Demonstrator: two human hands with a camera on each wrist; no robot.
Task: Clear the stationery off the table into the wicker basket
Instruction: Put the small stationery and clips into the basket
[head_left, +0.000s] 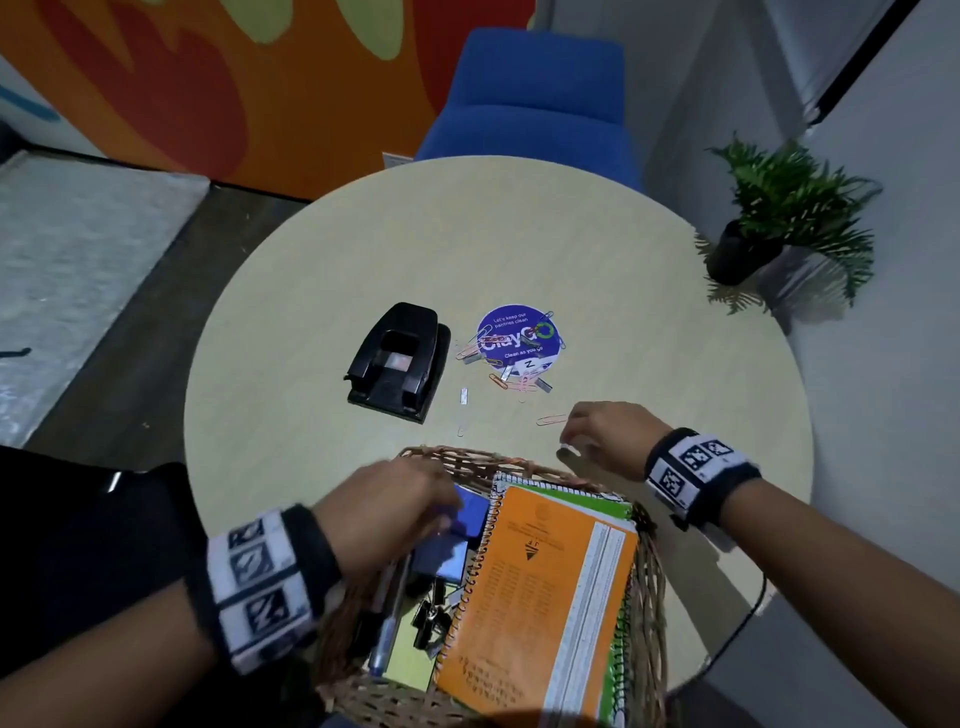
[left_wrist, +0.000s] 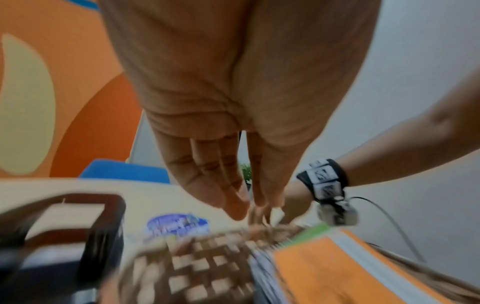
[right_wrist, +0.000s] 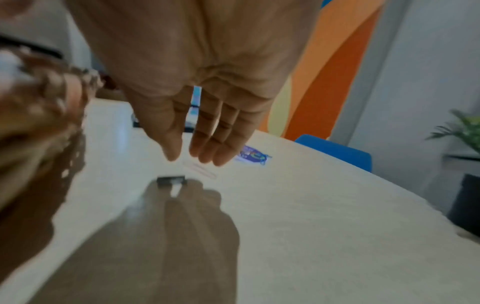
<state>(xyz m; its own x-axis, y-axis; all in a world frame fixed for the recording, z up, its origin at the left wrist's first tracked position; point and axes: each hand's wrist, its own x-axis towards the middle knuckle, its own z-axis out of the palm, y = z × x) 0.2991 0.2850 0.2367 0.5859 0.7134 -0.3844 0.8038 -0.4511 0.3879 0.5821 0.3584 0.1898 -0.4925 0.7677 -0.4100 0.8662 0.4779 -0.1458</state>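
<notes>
The wicker basket (head_left: 457, 458) stands at the table's near edge and holds an orange spiral notebook (head_left: 540, 597), a blue pad (head_left: 460, 543), pens and binder clips. My left hand (head_left: 421, 501) hovers over the basket's far left corner; the left wrist view shows its fingers (left_wrist: 233, 197) straight and empty. My right hand (head_left: 571, 434) hangs just above the table right of the basket, fingers (right_wrist: 207, 148) straight, holding nothing. Under it lie a pink paper clip (head_left: 551, 419) (right_wrist: 200, 170) and a small strip of staples (head_left: 569, 451) (right_wrist: 171, 179). A black hole punch (head_left: 397, 361) sits mid-table.
Several paper clips and staple strips (head_left: 519, 376) lie scattered on and around a round purple sticker (head_left: 519, 335). A lone staple strip (head_left: 464, 395) and a clip (head_left: 460, 430) lie nearer the basket. A blue chair (head_left: 535, 98) stands behind the table, a potted plant (head_left: 779, 218) at the right.
</notes>
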